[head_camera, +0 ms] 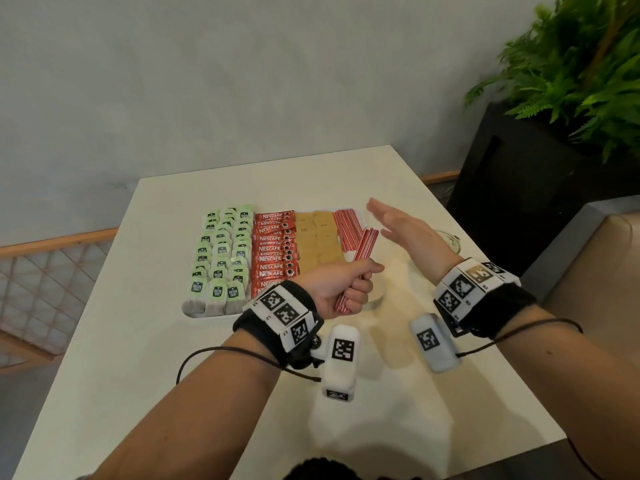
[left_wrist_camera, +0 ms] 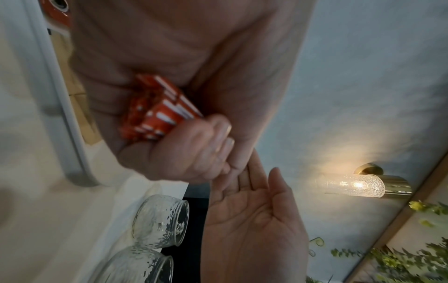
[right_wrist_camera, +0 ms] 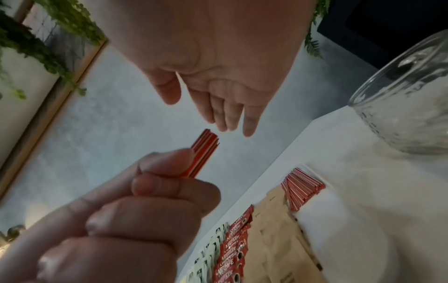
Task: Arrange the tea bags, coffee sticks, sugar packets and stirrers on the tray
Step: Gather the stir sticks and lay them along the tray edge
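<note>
The tray (head_camera: 188,311) already carries rows of tea bags (head_camera: 221,254), coffee sticks (head_camera: 273,252), sugar packets (head_camera: 317,242) and some stirrers (head_camera: 346,230). The left hand (head_camera: 341,285) fists a last bundle of stirrers (head_camera: 365,245), its long axis pointing toward one o'clock above the tray's right edge. The right hand (head_camera: 403,230) hovers flat, empty.

Bare forearms, no sleeves; black wrist straps (head_camera: 277,327) carrying white blocks printed with black square fiducial markers, white camera housings (head_camera: 341,362) hung beneath each wrist bearing one marker apiece, thin black cables (head_camera: 221,353) looped along both forearms.
</note>
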The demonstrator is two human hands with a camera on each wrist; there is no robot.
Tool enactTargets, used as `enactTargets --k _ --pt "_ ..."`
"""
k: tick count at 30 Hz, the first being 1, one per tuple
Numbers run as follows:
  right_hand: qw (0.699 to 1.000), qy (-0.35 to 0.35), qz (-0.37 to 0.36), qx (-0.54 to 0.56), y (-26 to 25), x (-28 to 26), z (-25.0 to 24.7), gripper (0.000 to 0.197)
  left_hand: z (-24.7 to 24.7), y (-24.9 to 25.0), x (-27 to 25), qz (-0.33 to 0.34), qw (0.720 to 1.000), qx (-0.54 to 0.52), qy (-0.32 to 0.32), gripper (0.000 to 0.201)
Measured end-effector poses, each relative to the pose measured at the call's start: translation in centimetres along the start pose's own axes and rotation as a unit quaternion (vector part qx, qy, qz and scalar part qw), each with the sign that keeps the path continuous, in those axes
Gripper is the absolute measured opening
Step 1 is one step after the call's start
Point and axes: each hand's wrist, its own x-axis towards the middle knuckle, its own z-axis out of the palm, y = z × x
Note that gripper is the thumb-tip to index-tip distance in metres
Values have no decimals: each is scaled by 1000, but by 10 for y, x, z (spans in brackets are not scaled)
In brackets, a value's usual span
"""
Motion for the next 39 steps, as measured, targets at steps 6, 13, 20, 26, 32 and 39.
enactTargets --k 6,13,20,26,32,39 --pt "1000 -23 -2 -19 -2 -1 1 40 2 -1 -3 9 1000 13 -3 38" --pt "982 -16 -41 -185 -6 2 1 43 -3 -5 -6 54 975 209 44 33" --pt "899 -10 1 -437 -5 2 13 55 -5 9 -12 150 823 531 133 11" --pt "921 77 -13 -382 0 2 11 53 -13 9 -4 255 752 573 203 12" --pt "904 135 17 -405 1 6 -17 54 -50 5 0 202 823 471 245 18" --pt "910 146 21 -386 2 5 -9 54 -33 2 1 168 968 -57 177 43"
